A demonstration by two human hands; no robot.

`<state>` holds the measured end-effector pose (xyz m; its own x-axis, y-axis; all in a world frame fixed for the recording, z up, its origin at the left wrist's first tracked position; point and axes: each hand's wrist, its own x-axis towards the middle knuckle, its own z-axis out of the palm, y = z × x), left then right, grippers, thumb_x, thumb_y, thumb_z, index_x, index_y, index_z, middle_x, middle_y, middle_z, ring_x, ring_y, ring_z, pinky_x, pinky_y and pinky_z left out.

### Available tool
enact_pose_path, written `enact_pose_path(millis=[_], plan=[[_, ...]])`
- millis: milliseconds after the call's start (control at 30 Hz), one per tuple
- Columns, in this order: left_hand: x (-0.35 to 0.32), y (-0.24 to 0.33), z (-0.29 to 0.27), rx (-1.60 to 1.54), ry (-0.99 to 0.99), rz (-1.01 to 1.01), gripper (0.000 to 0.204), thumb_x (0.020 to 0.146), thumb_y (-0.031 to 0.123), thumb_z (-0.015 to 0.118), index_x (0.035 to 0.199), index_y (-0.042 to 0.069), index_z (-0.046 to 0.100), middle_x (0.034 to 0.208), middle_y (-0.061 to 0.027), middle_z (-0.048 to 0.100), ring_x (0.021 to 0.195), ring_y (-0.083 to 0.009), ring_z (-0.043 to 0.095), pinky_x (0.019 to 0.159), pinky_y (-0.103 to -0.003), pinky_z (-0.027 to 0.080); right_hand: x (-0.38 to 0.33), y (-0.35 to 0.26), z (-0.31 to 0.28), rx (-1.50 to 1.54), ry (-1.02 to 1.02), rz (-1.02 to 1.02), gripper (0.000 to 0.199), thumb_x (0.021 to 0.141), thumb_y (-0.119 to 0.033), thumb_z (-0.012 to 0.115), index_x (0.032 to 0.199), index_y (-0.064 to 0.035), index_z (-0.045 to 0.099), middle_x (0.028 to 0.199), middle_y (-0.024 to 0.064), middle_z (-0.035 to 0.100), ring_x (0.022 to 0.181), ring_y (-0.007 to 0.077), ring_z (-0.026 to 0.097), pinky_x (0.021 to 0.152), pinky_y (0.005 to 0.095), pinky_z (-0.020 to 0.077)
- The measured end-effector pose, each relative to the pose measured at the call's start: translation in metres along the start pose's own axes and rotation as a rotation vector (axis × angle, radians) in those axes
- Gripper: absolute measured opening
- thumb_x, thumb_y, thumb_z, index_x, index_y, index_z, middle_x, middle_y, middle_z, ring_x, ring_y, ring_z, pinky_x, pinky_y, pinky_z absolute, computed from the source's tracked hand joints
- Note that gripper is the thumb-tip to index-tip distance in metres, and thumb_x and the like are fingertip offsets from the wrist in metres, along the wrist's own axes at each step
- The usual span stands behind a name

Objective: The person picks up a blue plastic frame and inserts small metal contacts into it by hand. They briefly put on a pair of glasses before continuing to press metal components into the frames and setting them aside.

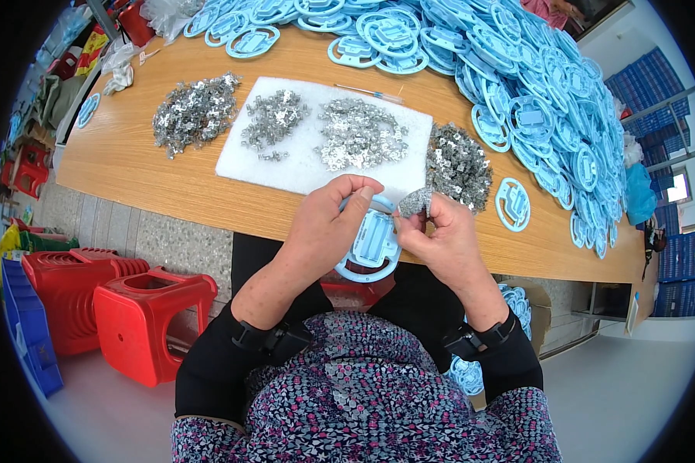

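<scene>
My left hand [329,224] is closed around the upper rim of a light-blue plastic part [374,241], shaped like a small steering wheel with a boxy centre. It is held tilted at the table's near edge, over my lap. My right hand [443,235] is pinched at the part's upper right rim. A grey, speckled patch [415,202] shows at its fingertips; whether it is a finger covering or small metal pieces, I cannot tell. Beyond both hands lies a white foam sheet [305,179] bearing two heaps of small silvery metal clips [361,133].
More metal pieces are heaped left [196,116] and right [459,166] of the foam. A large pile of blue wheel-shaped parts [533,116] covers the far right of the wooden table [131,170]. A thin tool [369,93] lies behind the foam. Red stools [150,324] stand at left.
</scene>
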<state>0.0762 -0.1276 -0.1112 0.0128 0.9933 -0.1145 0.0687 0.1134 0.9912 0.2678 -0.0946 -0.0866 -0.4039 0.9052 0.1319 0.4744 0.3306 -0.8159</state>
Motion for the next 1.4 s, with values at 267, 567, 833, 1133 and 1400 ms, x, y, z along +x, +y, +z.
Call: enact_pose_path(millis=[267,567,833,1133,1400], plan=[[0.004,-0.006,0.005,0.031,0.015,-0.103,0.025,0.103,0.02,0.053,0.113,0.0,0.064,0.089,0.0004,0.066,0.079,-0.0027,0.056,0.069,-0.022,0.049,-0.003,-0.006,0.005,-0.192,0.013,-0.128,0.017,0.075,-0.01,0.073,0.074,0.0,0.06,0.071,0.0128,0.061,0.061,0.0268,0.062,0.058,0.0361,0.0502],[0.005,-0.01,0.005,0.032,0.007,-0.085,0.024,0.102,0.017,0.052,0.114,-0.001,0.064,0.09,0.0002,0.065,0.079,-0.0035,0.056,0.069,-0.022,0.049,-0.014,-0.004,-0.006,-0.51,-0.036,-0.475,0.022,0.07,-0.003,0.073,0.093,-0.0031,0.07,0.082,0.0112,0.06,0.073,0.0309,0.062,0.061,0.0409,0.0503],[0.005,-0.016,0.005,-0.239,-0.005,-0.121,0.025,0.102,0.017,0.051,0.114,-0.001,0.064,0.089,-0.0051,0.069,0.079,-0.0054,0.062,0.067,-0.023,0.051,-0.013,-0.001,-0.004,-0.43,-0.003,-0.432,0.013,0.074,-0.008,0.07,0.075,0.0009,0.061,0.092,0.0146,0.063,0.076,0.0345,0.062,0.067,0.0433,0.0524],[-0.006,0.009,0.007,-0.346,-0.168,-0.11,0.027,0.1,0.012,0.051,0.123,0.0,0.059,0.103,-0.0048,0.065,0.09,-0.006,0.061,0.076,-0.023,0.052,-0.013,-0.001,-0.01,0.556,-0.203,0.388,0.03,0.097,-0.026,0.065,0.107,0.0017,0.059,0.082,-0.0005,0.064,0.07,0.0025,0.057,0.058,0.0219,0.0468],[-0.013,0.028,-0.005,0.561,-0.206,0.279,0.042,0.088,0.007,0.058,0.129,0.0,0.056,0.108,-0.006,0.064,0.092,-0.0133,0.062,0.081,-0.03,0.052,-0.016,-0.007,-0.007,0.48,-0.186,0.336,0.025,0.095,-0.019,0.066,0.108,0.0015,0.06,0.088,0.0016,0.067,0.076,0.0049,0.061,0.065,0.0231,0.0501]])
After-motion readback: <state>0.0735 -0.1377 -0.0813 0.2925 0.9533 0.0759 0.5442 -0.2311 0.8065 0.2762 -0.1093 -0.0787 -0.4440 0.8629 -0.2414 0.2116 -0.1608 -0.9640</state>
